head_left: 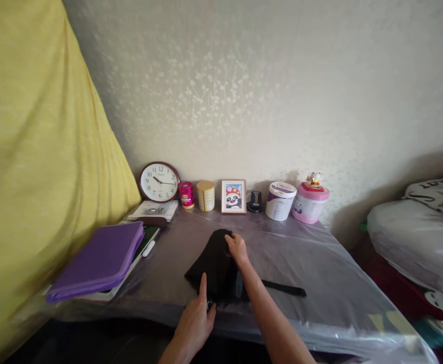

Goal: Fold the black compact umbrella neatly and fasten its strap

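A limp black cloth bag [216, 260] with a long strap [285, 288] lies near the front of the covered table. The strap trails out to the right, beyond my right forearm. My right hand [237, 248] is closed on the bag's far upper edge, thumb on top. At the near side, my left hand [196, 316] has its index finger laid forward on the black cloth. Its thumb is bent beside a small shiny dark part, and the remaining fingers are curled and mostly hidden. The bag's near edge is partly covered by my hands.
A purple zip folder [98, 258] rests on books at the left, beside a yellow curtain [35, 151]. Along the wall stand a clock [160, 194], tins [206, 197], a panda picture frame [233, 210] and tubs [280, 205]. Bulky bagged bedding [414, 237] is at the right.
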`<state>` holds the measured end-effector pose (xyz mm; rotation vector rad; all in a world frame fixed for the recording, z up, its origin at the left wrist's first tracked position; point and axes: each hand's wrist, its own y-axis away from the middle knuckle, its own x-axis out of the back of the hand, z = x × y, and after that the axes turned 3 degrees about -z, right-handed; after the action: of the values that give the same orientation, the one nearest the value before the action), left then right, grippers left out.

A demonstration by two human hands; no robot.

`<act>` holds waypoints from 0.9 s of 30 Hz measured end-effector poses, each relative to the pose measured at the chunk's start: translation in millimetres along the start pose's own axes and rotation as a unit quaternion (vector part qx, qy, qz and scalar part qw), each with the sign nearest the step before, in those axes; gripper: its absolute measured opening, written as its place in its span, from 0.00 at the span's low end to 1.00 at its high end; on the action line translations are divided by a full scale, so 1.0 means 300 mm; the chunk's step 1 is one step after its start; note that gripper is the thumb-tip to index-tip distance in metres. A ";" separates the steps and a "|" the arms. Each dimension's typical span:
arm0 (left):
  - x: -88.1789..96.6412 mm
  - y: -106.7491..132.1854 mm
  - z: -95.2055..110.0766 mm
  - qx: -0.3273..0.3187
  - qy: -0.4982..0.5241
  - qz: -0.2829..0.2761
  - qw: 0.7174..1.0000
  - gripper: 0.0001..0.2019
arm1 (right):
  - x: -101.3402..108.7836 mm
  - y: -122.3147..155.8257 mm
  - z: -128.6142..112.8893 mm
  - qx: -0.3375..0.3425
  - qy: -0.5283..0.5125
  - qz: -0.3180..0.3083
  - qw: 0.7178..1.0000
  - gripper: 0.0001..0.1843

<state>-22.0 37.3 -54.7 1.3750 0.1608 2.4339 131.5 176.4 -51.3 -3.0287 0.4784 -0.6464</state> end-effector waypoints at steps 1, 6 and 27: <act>0.003 0.002 0.002 0.007 -0.008 -0.005 1.000 0.34 | -0.012 -0.001 -0.003 -0.004 0.000 -0.005 1.000 0.20; 0.014 0.003 0.009 0.015 -0.014 -0.019 1.000 0.34 | -0.041 0.006 -0.020 -0.002 0.037 -0.022 0.999 0.20; 0.000 -0.012 -0.015 0.013 -0.020 -0.018 1.000 0.33 | -0.072 0.084 -0.089 0.038 0.200 -0.055 0.977 0.16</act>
<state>-24.8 41.0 -58.1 1.4189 0.2074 2.3816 94.5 160.4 -37.2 -2.8669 0.2816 -1.2619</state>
